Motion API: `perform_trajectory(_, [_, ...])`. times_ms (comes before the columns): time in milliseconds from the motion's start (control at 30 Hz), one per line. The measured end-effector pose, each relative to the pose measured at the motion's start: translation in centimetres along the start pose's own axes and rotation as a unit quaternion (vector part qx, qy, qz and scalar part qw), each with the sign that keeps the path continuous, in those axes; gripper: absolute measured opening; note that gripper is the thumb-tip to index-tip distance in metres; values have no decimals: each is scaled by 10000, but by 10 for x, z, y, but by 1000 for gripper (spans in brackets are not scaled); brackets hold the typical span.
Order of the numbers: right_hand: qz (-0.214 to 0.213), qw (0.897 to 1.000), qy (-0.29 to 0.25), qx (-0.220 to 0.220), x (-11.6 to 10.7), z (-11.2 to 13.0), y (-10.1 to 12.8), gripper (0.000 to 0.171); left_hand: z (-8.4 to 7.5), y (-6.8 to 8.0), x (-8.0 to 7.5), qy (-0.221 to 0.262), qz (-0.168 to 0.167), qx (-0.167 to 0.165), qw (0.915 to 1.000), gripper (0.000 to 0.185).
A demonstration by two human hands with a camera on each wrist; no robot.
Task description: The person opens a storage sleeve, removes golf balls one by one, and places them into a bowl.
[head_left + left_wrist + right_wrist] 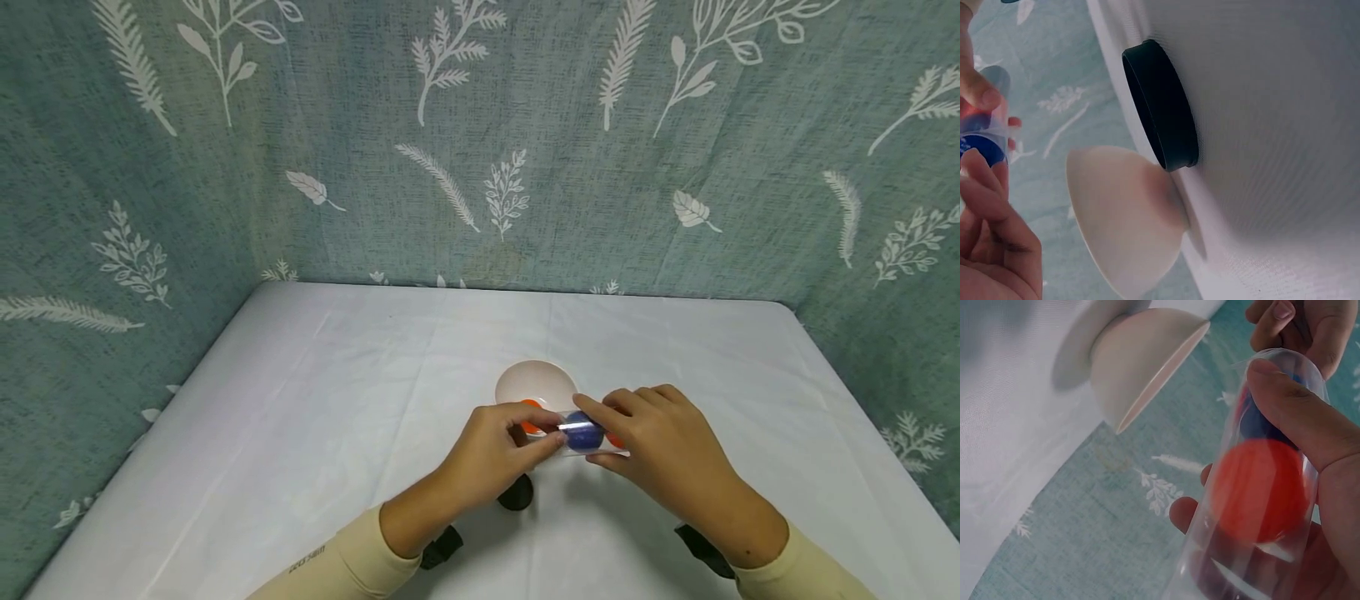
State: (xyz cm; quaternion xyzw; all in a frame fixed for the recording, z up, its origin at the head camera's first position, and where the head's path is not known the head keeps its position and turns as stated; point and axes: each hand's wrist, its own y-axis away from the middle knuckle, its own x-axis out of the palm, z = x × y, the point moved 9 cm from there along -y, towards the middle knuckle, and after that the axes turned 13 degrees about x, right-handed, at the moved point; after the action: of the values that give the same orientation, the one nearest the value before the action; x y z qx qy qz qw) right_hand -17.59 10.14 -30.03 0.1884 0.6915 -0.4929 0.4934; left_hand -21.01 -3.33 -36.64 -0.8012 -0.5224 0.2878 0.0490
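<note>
A clear plastic tube [1204, 556] lies across both hands above the table. Inside it sit an orange ball [1260, 490] and a blue ball [583, 432]. My right hand [660, 437] grips the tube around its side, thumb pressed along the wall. At the tube's other end, my left hand [495, 446] pinches with thumb and fingertips at the rim, right beside the blue ball. Behind the hands is a white bowl [534, 377] with an orange ball [531, 405] in it, partly hidden by the left fingers.
A round black cap [1169, 103] rests on the white-clothed table [337, 400], near the bowl and below the left hand in the head view. Green leaf-patterned fabric [480, 167] hangs around the back and sides of the table. Black straps [442, 547] show at the wrists.
</note>
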Motion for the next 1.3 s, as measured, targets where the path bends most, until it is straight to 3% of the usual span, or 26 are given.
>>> perform_trajectory(567, [291,9984,-28,485,8,-9,6,66,9,2,10,935,268,-572,9936,23])
perform_trajectory(767, [434,9971,78,617,10,-12,8,67,12,3,14,1223,434,-767,9886,35])
perform_trajectory(1033, [629,9950,44,770,13,-15,8,69,16,5,15,1253,479,-1010,9858,41])
perform_trajectory(1300, [770,9930,-80,887,15,-18,10,68,18,5,16,1227,555,-934,9865,42])
